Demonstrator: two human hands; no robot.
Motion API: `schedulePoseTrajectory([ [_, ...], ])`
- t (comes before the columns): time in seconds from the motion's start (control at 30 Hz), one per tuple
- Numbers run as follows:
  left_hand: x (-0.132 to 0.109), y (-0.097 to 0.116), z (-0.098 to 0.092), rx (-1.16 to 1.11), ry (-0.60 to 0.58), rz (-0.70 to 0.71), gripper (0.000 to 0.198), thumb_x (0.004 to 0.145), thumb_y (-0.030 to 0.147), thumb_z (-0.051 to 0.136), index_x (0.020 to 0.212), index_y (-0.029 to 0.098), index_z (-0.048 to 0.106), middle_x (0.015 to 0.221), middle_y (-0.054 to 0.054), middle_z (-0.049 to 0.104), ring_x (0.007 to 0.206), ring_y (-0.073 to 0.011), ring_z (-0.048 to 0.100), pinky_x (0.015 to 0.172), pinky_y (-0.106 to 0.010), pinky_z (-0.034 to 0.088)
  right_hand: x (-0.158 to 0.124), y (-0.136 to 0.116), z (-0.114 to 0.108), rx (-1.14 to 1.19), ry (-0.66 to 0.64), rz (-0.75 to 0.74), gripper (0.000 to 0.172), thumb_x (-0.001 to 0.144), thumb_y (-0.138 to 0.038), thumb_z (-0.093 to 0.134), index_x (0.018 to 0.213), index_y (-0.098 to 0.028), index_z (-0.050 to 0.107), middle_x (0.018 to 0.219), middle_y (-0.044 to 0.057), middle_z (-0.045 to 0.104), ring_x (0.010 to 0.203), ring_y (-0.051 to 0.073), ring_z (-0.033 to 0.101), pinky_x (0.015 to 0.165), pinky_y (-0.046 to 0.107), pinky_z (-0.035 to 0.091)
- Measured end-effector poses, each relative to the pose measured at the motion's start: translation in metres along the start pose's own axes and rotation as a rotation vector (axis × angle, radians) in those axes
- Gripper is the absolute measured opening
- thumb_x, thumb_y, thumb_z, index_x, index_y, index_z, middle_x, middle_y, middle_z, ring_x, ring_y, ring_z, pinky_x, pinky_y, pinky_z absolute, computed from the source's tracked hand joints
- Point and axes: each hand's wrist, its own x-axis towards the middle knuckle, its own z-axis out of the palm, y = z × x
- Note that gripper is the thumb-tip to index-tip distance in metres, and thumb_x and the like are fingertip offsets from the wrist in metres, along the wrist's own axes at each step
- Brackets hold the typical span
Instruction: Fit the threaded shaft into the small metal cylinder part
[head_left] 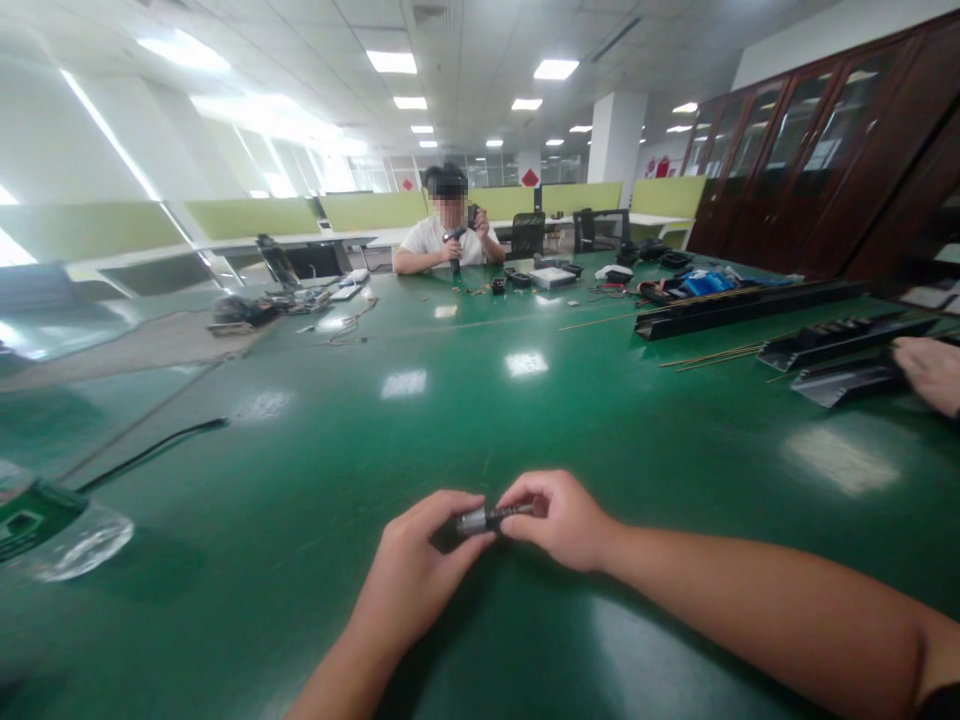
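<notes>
A small cylindrical part [473, 520], silver-grey with a dark, narrower ringed end, lies level between my hands, just over the green table [360, 450]. My left hand [420, 560] pinches the silver body between thumb and fingers. My right hand [564, 522] closes thumb and fingertips round the thin dark end on the right, which hides part of it. The exact kind of the part is too small to make out.
At the left edge lies a clear plastic bottle [82, 540] with a green label, near a black cable [157, 450]. Black metal channels [847, 375] and thin rods [712, 357] lie right, beside another person's hand [930, 372]. Across the table sits a person [427, 245] holding dark items.
</notes>
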Motion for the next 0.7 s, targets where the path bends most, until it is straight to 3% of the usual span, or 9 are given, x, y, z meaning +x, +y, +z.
schedulePoseTrajectory([
  [0.7, -0.0014, -0.0037, -0.002, 0.013, 0.011, -0.002, 0.021, 0.081, 0.029, 0.074, 0.102, 0.027, 0.072, 0.099, 0.0, 0.074, 0.091, -0.0173, 0.07, 0.084, -0.028, 0.057, 0.0009, 0.0066, -0.0003, 0.088, -0.033, 0.051, 0.019, 0.072, -0.026, 0.078, 0.086, -0.015, 0.072, 0.076, 0.003, 0.07, 0.066, 0.015, 0.06, 0.066, 0.027, 0.049],
])
